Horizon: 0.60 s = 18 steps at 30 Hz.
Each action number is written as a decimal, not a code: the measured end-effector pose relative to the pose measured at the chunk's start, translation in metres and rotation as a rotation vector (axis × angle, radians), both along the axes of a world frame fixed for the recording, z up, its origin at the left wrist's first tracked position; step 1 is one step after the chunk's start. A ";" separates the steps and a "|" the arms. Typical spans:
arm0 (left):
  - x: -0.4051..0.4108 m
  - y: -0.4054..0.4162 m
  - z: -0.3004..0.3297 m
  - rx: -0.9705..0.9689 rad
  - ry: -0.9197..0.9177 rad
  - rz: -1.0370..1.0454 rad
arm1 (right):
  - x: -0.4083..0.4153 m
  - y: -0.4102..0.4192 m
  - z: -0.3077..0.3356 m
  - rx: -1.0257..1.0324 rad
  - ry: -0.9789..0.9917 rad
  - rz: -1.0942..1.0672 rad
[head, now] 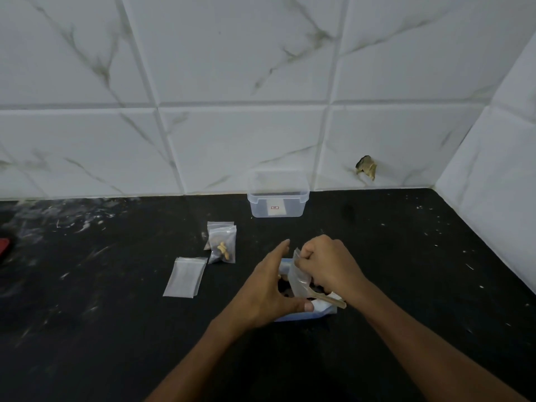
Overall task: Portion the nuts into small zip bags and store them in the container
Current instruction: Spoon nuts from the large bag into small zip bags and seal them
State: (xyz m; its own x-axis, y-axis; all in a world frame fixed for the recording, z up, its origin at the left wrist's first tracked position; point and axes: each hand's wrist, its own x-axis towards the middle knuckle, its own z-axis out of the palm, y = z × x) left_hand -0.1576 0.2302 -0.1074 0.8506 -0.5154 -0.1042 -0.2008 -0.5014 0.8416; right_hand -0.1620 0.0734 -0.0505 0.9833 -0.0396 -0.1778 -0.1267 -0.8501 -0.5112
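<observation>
Bag (pixel 300 278) looking thin, limp, slippery: your right hand (pixel 326 264) is pinching its rim; left hand (pixel 271 288) is hovering open alongside.

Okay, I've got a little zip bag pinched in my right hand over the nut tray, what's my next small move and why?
Probably pull the bag's mouth open with your left hand. Your right hand pinches the small zip bag at its top edge above the tray of nuts, and the bag looks empty. The left hand is open beside it, and a wooden scoop lies in the tray.
</observation>
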 end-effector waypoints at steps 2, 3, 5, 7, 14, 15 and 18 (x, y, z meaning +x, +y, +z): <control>0.000 -0.002 -0.005 -0.027 -0.001 -0.007 | 0.000 0.002 0.006 0.010 0.008 0.023; 0.000 -0.004 -0.006 -0.044 -0.028 0.010 | 0.000 0.002 0.008 0.005 0.011 0.034; -0.001 -0.008 -0.005 -0.071 -0.092 0.067 | 0.000 0.003 0.010 -0.013 0.009 0.051; -0.002 -0.009 -0.002 -0.105 -0.121 0.106 | 0.000 0.003 0.011 -0.023 0.010 0.054; -0.003 0.008 -0.008 -0.389 -0.140 0.250 | -0.007 -0.021 -0.001 0.071 -0.066 -0.032; -0.003 0.012 -0.009 -0.401 -0.140 0.263 | -0.010 -0.027 -0.010 -0.033 -0.039 -0.024; -0.004 0.021 -0.012 -0.413 -0.102 0.289 | -0.019 -0.038 -0.042 -0.330 0.113 0.026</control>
State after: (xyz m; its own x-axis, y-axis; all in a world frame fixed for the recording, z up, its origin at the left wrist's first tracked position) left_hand -0.1613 0.2517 -0.1197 0.9595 -0.2384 0.1498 -0.1948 -0.1780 0.9646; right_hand -0.1806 0.0354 -0.0927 0.9596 -0.0887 -0.2671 -0.1433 -0.9708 -0.1925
